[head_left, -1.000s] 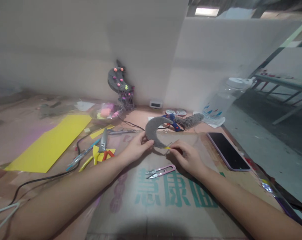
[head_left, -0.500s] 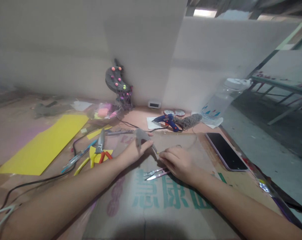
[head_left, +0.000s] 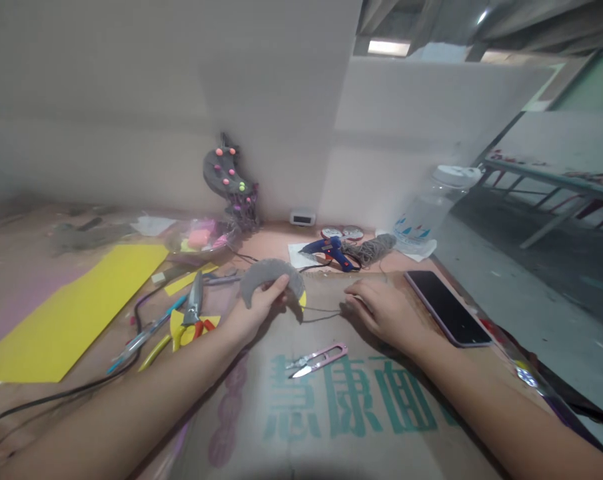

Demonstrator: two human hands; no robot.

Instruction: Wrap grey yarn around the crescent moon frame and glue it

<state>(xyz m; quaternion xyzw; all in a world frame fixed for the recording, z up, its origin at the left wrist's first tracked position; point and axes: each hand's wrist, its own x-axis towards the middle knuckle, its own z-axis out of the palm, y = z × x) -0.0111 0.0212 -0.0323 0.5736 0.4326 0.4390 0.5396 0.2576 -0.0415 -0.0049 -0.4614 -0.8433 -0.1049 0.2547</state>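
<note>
A grey yarn-wrapped crescent (head_left: 259,272) is pinched between the thumb and fingers of my left hand (head_left: 265,299). Bare yellow card (head_left: 302,300) shows at its right tip. Grey yarn (head_left: 323,313) runs from that tip to my right hand (head_left: 376,308), whose closed fingers grip it just above the cardboard (head_left: 261,407). Below and between the hands lies a pair of pink thread snips (head_left: 321,360). Behind the right hand rests a ball of grey yarn (head_left: 374,249).
Scissors with red and yellow handles (head_left: 194,313), a pen (head_left: 146,333) and a yellow sheet (head_left: 81,307) lie left. At the back are a blue glue gun (head_left: 334,252), a finished-looking crescent ornament (head_left: 226,173) and a water bottle (head_left: 426,213). A phone (head_left: 448,308) lies right.
The crescent has turned its broad face toward me in my left hand. My right hand has moved right, away from it, and a stretch of yarn now shows between them. The snips are uncovered.
</note>
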